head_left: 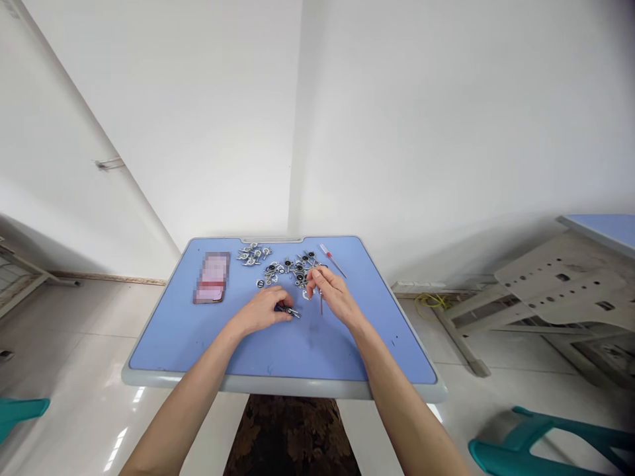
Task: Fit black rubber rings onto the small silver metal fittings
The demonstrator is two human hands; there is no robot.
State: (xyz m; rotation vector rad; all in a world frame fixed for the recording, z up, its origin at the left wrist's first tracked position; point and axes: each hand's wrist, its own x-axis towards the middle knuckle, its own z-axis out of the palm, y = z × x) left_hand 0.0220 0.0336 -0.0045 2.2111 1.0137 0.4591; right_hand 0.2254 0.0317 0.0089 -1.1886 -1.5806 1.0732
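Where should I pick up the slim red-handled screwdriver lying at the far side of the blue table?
Pinch the slim screwdriver by its red-banded handle at the upper-left end, coming in with the right hand from the right. It lies diagonally, with the thin shaft running down-right, and the silver metal fittings sit to its left, so the right side looks more open.

left forearm (183, 396): enters from lower left, angled toward centre | left hand (260, 311): palm down, left fingers (284, 299) curled low | right forearm (409, 416): enters from lower right | right hand (335, 295): tilted inward, right fingers (313, 277) drawn together, grip too small to tell | hands: near, apart
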